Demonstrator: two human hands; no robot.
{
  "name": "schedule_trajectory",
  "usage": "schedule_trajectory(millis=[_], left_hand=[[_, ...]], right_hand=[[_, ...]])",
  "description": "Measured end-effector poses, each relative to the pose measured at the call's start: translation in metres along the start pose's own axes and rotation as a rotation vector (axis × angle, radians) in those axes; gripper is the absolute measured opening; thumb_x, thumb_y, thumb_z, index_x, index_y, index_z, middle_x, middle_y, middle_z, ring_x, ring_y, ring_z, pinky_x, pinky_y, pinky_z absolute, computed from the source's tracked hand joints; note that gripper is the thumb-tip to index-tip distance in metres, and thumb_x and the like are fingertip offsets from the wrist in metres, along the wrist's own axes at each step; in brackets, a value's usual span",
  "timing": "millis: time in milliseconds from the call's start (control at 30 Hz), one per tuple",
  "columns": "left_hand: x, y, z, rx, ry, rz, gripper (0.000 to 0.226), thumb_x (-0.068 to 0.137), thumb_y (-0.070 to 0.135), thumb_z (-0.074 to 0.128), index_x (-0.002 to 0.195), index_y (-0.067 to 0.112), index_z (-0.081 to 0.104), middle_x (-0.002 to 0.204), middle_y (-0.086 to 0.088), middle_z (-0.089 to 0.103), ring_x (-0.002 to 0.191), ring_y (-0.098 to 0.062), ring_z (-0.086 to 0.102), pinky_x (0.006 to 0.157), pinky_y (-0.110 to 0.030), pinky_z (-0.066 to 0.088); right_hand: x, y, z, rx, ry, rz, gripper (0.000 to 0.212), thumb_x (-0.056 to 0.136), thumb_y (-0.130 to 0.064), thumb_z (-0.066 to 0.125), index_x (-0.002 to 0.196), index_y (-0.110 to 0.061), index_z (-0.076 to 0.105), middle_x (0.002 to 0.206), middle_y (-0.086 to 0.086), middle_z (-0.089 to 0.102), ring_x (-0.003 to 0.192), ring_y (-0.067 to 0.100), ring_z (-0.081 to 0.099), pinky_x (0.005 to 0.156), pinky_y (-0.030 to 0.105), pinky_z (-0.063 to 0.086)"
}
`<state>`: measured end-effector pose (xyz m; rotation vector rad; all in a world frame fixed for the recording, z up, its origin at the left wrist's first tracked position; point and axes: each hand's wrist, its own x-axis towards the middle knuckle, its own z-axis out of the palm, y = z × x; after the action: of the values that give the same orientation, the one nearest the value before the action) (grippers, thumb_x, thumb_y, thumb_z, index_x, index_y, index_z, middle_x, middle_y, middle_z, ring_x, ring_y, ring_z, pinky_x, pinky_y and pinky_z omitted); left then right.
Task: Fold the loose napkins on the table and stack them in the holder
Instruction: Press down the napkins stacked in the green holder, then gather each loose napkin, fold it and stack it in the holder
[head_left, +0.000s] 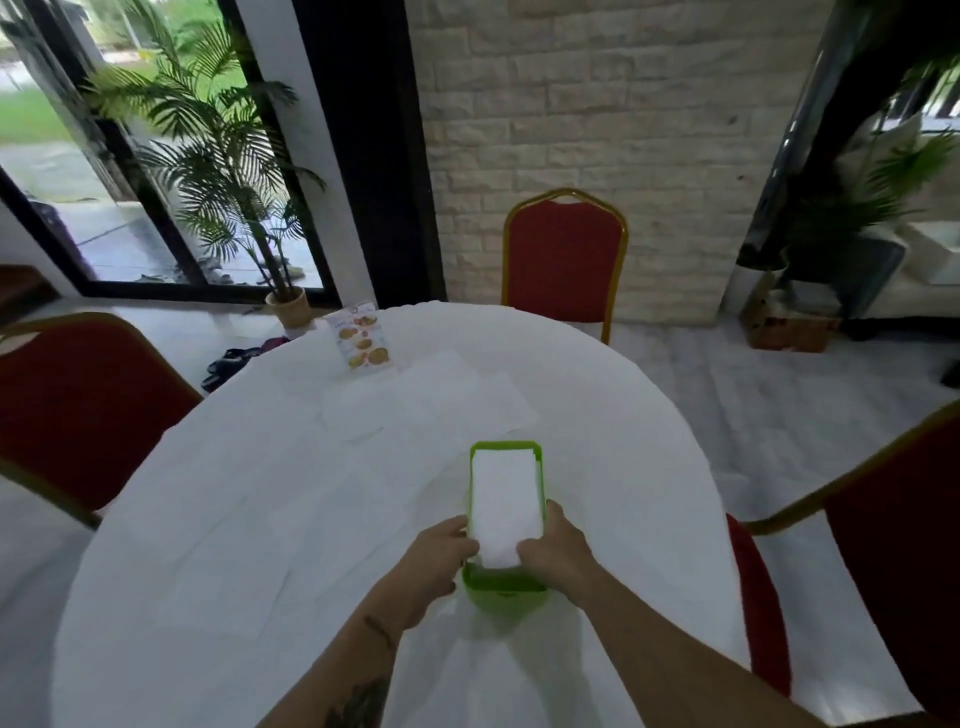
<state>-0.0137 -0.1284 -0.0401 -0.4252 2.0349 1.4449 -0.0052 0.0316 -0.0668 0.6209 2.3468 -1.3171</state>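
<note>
- White cloth covers the round desk (260, 519); pale brick wall behind, glass doors and a potted palm (218, 156) at far left; red chairs with gold frames stand around, one (566, 260) at the far side
- Green holder (506, 584), a narrow rectangular box, sits on the desk near the person, slightly right of centre; its long axis runs away from the person, toward the far chair
- Folded napkins (504, 499) lie in the holder as a white stack, long axis matching the holder's; the near end is lifted a little above the near rim
- Left hand (441, 556) has fingers curled, pinching the stack's near left corner; right hand (553, 551) likewise grips the near right corner, thumb along the holder's right wall
- Loose napkins (426, 395) lie flat and unfolded beyond the holder, overlapping, hard to tell apart against the cloth
- Menu card (363, 340) lies at the far left edge of the desk, just beyond the loose napkins
</note>
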Motion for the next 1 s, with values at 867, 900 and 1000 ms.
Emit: schedule_trajectory(millis=[867,900,1000], left_hand=[[0.011,-0.115,-0.199,0.596,0.132,0.339,0.053,0.09,0.02,0.047,0.142,0.017,0.039,0.151,-0.003,0.036,0.137,-0.021,0.037,0.112,-0.032,0.029],[0.014,-0.115,-0.197,0.679,0.117,0.339,0.057,0.089,0.022,0.046,0.145,0.017,0.034,0.154,-0.003,0.03,0.14,-0.021,0.032,0.114,-0.034,0.026],[0.027,-0.115,-0.188,0.942,0.082,0.322,0.069,0.087,0.024,0.043,0.151,0.018,0.016,0.161,-0.002,0.009,0.148,-0.021,0.009,0.121,-0.043,0.011]], right_hand=[[-0.036,-0.106,0.158,-0.318,-0.011,-0.166,0.064,0.086,-0.02,0.056,0.147,-0.016,0.038,0.146,0.011,0.044,0.13,0.026,0.048,0.104,0.035,0.043],[-0.033,-0.104,0.16,-0.319,-0.023,-0.141,0.065,0.086,-0.02,0.056,0.148,-0.015,0.037,0.147,0.011,0.043,0.131,0.026,0.047,0.103,0.034,0.043],[-0.021,-0.095,0.165,-0.334,-0.041,-0.082,0.066,0.087,-0.022,0.055,0.15,-0.014,0.034,0.15,0.012,0.041,0.134,0.027,0.045,0.105,0.034,0.04]])
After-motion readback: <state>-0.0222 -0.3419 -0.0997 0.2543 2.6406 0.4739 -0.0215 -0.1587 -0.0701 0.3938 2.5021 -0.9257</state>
